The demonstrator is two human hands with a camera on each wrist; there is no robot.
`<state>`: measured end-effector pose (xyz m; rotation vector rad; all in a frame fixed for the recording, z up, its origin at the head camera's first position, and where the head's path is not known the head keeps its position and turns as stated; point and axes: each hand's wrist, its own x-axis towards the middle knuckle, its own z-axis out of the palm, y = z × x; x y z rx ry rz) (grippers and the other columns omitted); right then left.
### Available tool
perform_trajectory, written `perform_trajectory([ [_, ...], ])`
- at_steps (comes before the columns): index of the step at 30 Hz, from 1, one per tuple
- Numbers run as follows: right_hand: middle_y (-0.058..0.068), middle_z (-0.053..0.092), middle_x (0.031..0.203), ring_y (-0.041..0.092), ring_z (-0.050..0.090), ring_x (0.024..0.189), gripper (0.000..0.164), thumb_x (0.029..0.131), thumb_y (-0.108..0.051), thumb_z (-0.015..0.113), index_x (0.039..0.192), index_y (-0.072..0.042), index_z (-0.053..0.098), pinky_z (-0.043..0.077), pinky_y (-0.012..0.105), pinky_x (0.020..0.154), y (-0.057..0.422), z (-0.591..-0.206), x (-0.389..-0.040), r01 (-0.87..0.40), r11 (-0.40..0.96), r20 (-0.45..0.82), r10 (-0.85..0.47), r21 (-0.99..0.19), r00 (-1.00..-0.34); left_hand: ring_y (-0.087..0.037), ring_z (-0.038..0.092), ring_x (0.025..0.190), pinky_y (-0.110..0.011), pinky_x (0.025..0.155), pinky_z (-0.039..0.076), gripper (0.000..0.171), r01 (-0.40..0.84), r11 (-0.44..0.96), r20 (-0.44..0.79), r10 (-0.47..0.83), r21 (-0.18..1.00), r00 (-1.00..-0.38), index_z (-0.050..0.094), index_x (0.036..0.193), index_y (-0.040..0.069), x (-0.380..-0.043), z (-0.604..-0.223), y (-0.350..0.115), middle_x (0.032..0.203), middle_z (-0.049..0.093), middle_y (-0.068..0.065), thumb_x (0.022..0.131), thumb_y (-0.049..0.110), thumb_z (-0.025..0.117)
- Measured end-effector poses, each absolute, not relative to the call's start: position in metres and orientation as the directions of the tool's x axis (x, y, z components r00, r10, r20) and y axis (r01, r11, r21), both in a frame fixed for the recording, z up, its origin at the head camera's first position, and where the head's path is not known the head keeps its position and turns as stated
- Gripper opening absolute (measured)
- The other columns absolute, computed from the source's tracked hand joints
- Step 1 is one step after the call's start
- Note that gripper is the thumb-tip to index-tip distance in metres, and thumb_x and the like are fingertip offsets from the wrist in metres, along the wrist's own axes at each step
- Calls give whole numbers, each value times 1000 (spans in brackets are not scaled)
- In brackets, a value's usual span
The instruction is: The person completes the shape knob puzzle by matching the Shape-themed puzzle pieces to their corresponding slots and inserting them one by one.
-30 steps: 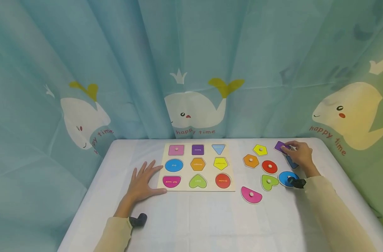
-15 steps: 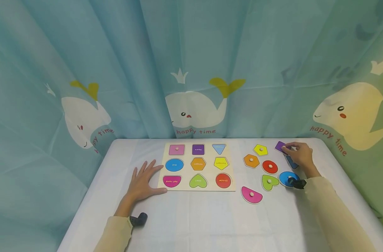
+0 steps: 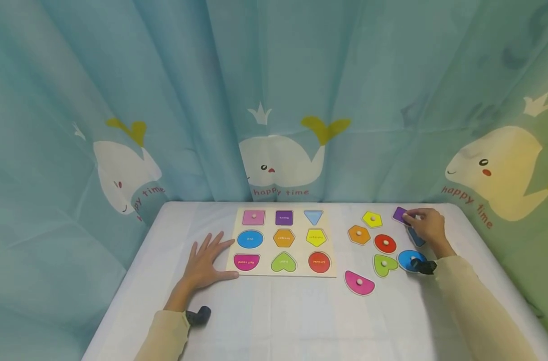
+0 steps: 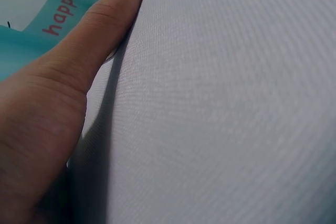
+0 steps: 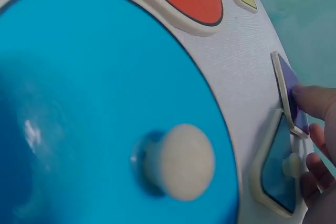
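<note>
My right hand [image 3: 429, 228] pinches the purple square puzzle piece [image 3: 399, 214] at its white knob, at the table's far right. In the right wrist view the thumb [image 5: 315, 99] covers that knob; beside the square lies the blue triangle piece [image 5: 279, 169], partly under my hand in the head view. My left hand [image 3: 203, 268] rests on the table with fingers spread, its index fingertip and thumb touching the left edge of the shape board [image 3: 265, 250]. In the left wrist view only the thumb side of that hand [image 4: 58, 82] shows. A pink rectangle piece [image 3: 258, 218] sits in the board's corner slot.
Between board and right hand lie a yellow pentagon [image 3: 369, 221], orange hexagon [image 3: 355, 235], red circle [image 3: 384, 247], green heart [image 3: 380, 269], magenta half round [image 3: 356, 287] and blue oval [image 3: 406, 256], each knobbed. A whale-print curtain [image 3: 283, 75] hangs behind the white table [image 3: 296, 321].
The whole head view has shifted slightly, with the curtain and table sitting a little lower. Both hands keep their places; the right fingers stay at the purple square.
</note>
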<state>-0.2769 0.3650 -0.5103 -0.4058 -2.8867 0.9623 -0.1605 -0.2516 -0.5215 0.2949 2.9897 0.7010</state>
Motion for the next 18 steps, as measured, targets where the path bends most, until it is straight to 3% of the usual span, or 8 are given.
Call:
perform_trajectory([
  [6,37,50,137,56,45,123,39,102,-23,63,126,7,65,42,70,104,368,-505,-271,175,778,15,231,-604,-973,-44,8,156,-70,120,-2,97,184,878,-18,214,443,-977,47,155,22,-159,-520,-251,169,25,-12,74,63,81],
  [18,36,45,141,59,38,132,38,103,-23,64,126,7,64,39,71,105,351,-476,-272,111,769,7,148,-629,-989,-45,10,155,-71,119,-2,97,182,875,-6,206,448,-978,48,155,21,-159,-519,-251,168,27,-15,74,61,82],
])
